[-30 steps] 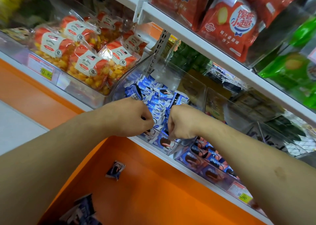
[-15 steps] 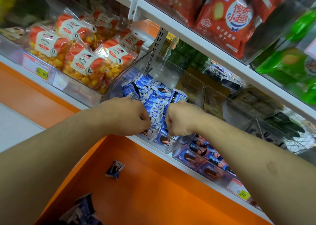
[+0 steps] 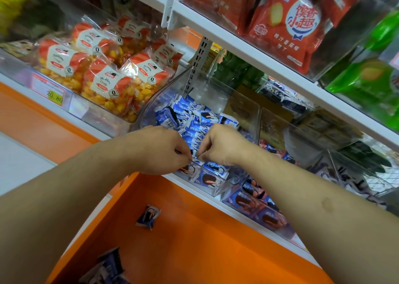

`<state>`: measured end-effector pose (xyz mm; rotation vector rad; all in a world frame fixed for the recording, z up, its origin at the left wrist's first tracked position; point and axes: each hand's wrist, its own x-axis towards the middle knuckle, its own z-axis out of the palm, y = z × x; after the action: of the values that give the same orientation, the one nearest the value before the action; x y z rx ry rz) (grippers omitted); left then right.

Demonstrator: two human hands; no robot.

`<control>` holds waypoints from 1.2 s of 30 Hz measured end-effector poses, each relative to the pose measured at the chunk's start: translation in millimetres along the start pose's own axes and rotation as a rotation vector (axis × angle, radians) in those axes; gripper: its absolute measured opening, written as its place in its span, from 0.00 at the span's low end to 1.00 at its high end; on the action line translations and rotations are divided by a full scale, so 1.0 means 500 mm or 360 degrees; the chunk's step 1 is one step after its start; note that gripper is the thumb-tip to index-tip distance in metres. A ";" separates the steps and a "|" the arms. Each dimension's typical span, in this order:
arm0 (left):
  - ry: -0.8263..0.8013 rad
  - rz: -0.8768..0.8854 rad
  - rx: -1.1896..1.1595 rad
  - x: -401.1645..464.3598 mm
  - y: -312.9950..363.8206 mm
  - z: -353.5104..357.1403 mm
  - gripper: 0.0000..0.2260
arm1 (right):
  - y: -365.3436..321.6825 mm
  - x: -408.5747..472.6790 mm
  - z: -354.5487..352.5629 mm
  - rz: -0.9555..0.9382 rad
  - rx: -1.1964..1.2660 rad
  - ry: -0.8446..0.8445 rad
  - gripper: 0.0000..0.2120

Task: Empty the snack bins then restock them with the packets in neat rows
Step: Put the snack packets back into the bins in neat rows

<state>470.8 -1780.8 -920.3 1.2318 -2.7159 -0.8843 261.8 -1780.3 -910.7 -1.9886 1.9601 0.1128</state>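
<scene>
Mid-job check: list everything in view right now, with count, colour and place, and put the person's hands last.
clear bin: one, transparent, pulled forward at the shelf edge, centre
blue packets: many, blue and white, heaped in the clear bin
neighbouring bin: one, clear, holding similar blue packets, right of the first
corn snack bags: several, red, white and yellow, in a bin upper left
price tag: one, yellow, front of that bin
red bags: several, upper shelf
green bags: several, upper shelf at right
dropped packet: one, dark and white, on the orange ledge below
more packets: a few, bottom edge, blurred
left hand: fingers curled at the bin's front rim
right hand: fingers curled at the rim too
</scene>
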 end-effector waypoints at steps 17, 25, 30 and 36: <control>-0.0121 0.0007 0.0330 0.016 -0.008 0.009 0.17 | 0.003 -0.015 -0.019 -0.0037 0.0333 -0.0116 0.05; -0.0066 0.0040 0.0267 0.010 -0.013 0.010 0.21 | -0.004 -0.015 0.015 -0.0045 -0.0003 0.0058 0.09; 0.0030 0.0097 0.0296 0.009 -0.027 0.019 0.18 | -0.004 -0.020 0.008 -0.0079 -0.0052 0.0052 0.14; 0.0068 0.0140 0.0261 0.014 -0.044 0.024 0.19 | 0.016 -0.036 -0.041 -0.0091 -0.0118 -0.0005 0.10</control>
<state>478.2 -1791.5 -942.8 1.1304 -2.8314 -0.6303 249.6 -1768.9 -887.9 -2.0879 1.9218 0.1769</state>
